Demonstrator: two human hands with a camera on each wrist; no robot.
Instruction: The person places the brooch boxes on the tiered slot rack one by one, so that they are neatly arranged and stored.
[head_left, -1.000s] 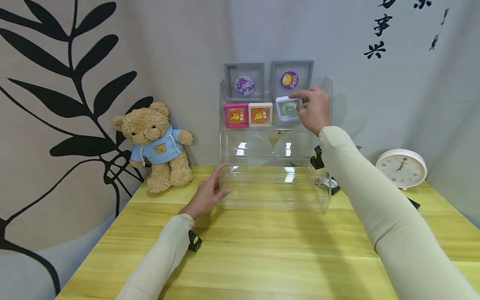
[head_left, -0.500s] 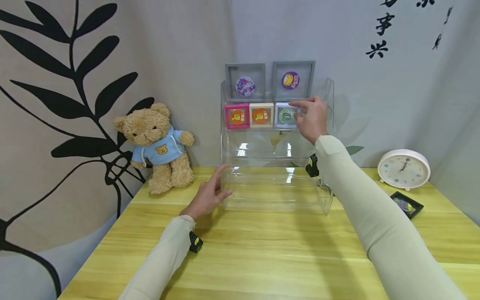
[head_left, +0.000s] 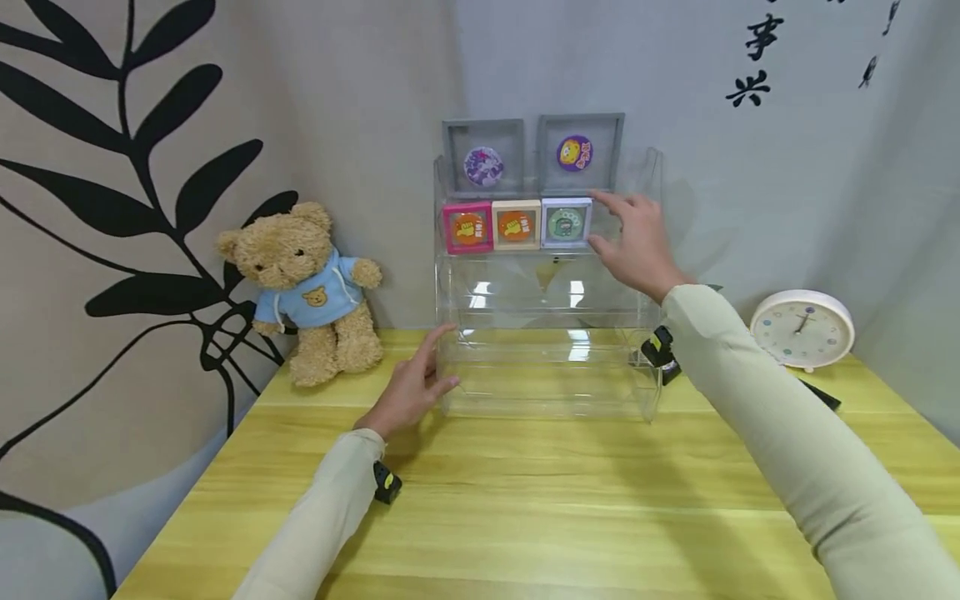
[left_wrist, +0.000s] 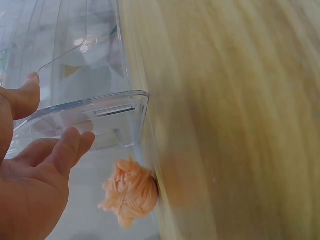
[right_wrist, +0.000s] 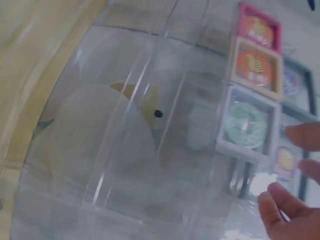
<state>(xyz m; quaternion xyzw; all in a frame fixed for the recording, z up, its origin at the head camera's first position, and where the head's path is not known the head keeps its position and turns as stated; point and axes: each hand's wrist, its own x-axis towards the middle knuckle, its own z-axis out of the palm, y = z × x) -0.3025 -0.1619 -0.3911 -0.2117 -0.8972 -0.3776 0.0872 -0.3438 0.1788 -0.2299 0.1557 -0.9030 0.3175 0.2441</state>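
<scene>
A clear tiered display rack [head_left: 555, 400] stands on the table. On its upper tier, pink [head_left: 468, 227], cream [head_left: 517, 225] and pale lavender [head_left: 566, 222] square display frames sit side by side. The lavender one has a green round badge inside. My right hand [head_left: 637, 246] is at that frame's right edge, index finger and thumb extended; in the right wrist view the fingertips [right_wrist: 295, 132] are apart from it. My left hand [head_left: 408, 387] is at the rack's left side, thumb and fingers on either side of the side panel [left_wrist: 85, 102]. Two grey frames [head_left: 581, 154] with round badges stand on the top tier.
A teddy bear [head_left: 311, 292] in a blue hoodie sits left of the rack. At the right stands a white round clock [head_left: 802, 329], with a dark flat frame [head_left: 821, 396] partly behind my forearm. A peach stringy ball [left_wrist: 130, 192] lies beside the rack.
The lavender frame, tilted in my right hand a second ago, has gone down into line beside the cream one. My right fingers have loosened from it. The left hand has stayed put.
</scene>
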